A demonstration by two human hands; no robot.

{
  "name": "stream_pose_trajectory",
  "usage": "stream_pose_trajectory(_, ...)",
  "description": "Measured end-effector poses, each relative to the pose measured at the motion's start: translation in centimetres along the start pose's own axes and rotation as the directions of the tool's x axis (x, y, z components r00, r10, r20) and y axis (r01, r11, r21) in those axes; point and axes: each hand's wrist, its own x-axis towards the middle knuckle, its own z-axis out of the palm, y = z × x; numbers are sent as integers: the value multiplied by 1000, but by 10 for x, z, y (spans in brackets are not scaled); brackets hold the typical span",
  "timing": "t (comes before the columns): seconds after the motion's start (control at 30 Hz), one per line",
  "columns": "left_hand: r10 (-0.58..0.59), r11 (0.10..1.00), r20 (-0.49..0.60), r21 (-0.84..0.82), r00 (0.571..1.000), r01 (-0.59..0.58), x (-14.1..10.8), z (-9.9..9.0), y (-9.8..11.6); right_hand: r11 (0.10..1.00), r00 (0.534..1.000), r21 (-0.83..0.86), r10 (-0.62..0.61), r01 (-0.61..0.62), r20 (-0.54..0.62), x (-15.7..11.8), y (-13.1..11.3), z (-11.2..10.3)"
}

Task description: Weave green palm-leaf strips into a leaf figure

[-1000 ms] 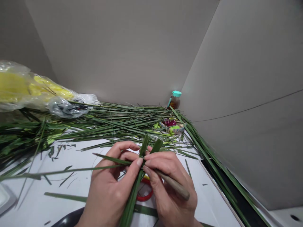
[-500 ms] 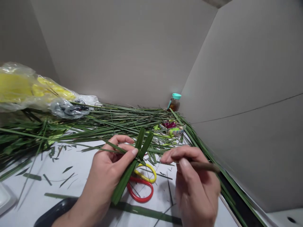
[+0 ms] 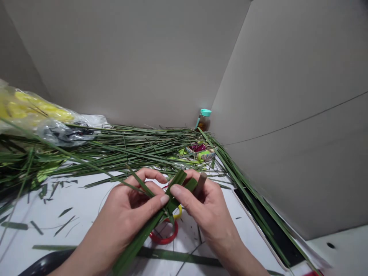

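Note:
My left hand pinches a folded piece of green leaf strips where the strips cross, with thin leaf ends poking out to the upper left. From the other side my right hand presses its thumb on the two short upper ends of the leaf piece. A brown stick-like tool is tucked in the fingers of that same hand, its blunt end showing. Below the hands lie scissors with a red handle loop and a yellow one, partly covered by the leaf piece and hands.
Long green leaves are heaped along the back wall. Plastic bags with yellow contents lie at the left. A bottle with a teal lid stands in the corner. A dark flat device lies at the right. Leaf scraps are scattered about.
My right hand has moved left to the leaf piece and now grips its upper ends, the brown tool turned upward in its fingers. The view has shifted to the right.

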Motion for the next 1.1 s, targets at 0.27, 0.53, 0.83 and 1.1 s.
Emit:
stream_pose_trajectory(0.27,-114,977,-1,-180,994,112,1,0,9,983,993,179,57,-38,-103,3,17,2)
stream_pose_trajectory(0.53,-59,966,-171,-260,983,13,1,1,5,937,955,349,116,-13,-274,10,20,3)
stream_pose_trajectory(0.83,20,986,-171,-163,985,-48,-13,16,-12,888,950,459,162,-24,-265,4,17,13)
stream_pose_trajectory(1.1,91,987,-339,-96,936,-131,-17,8,-5,880,951,466,214,-89,-222,-9,25,28)
